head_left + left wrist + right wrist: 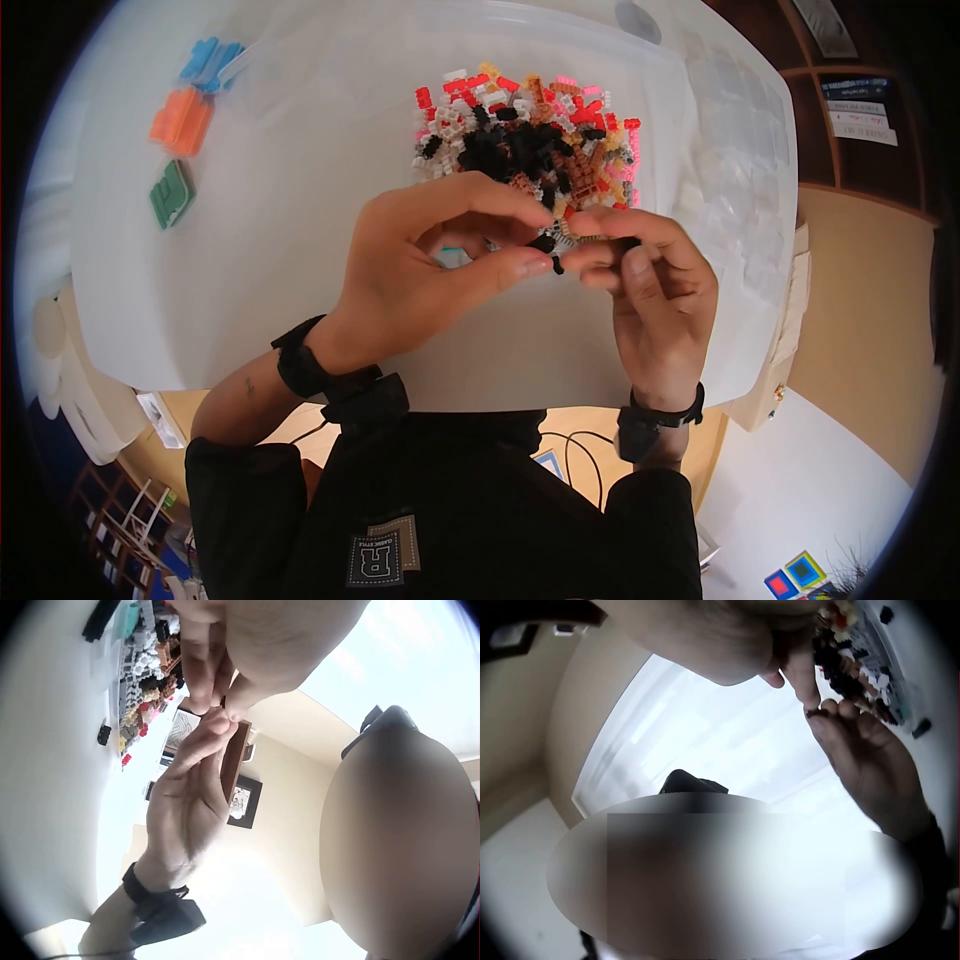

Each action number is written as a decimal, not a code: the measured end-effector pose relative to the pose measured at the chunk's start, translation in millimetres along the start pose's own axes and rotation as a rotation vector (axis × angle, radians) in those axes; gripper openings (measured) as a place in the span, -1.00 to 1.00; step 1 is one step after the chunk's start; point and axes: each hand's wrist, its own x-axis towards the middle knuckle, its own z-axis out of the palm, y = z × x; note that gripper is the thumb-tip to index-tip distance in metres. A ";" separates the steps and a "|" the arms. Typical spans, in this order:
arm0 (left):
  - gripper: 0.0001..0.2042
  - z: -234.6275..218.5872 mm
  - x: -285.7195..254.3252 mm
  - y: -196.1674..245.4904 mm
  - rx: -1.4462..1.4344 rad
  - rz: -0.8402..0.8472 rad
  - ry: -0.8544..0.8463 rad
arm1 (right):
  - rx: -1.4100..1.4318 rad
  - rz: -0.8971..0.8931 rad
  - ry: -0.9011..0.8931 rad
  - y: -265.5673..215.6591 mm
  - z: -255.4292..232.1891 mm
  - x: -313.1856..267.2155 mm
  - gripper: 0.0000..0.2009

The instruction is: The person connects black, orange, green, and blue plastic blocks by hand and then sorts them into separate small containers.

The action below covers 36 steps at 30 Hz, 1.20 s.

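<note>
Left hand (pixel 405 268) pinches a small dark plastic brick (pixel 812 712) near the mixed-colour plastic brick pile (pixel 520 145); can't tell if right hand (pixel 663 290) holds anything. Grip brick edges lightly, brace fingertips together, align before pressing.

Both arms (pixel 240 405) bent inward. Left hand (pixel 410 260) curves thumb and fingers into a pinch; right hand (pixel 668 290) angles its bent fingers toward left fingertips (pixel 536 266).
</note>
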 end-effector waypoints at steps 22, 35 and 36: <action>-0.81 -3.5 0.5 -6.2 0.040 0.013 -0.040 | -0.251 -0.119 0.113 11.8 7.3 -8.5 -0.82; -0.78 -0.7 0.2 -5.1 0.190 0.143 -0.121 | -0.311 -0.285 0.160 25.0 4.6 -4.3 -0.76; -0.78 -0.1 0.4 -5.4 0.190 0.141 -0.119 | -0.325 -0.341 0.124 26.7 2.6 -3.4 -0.75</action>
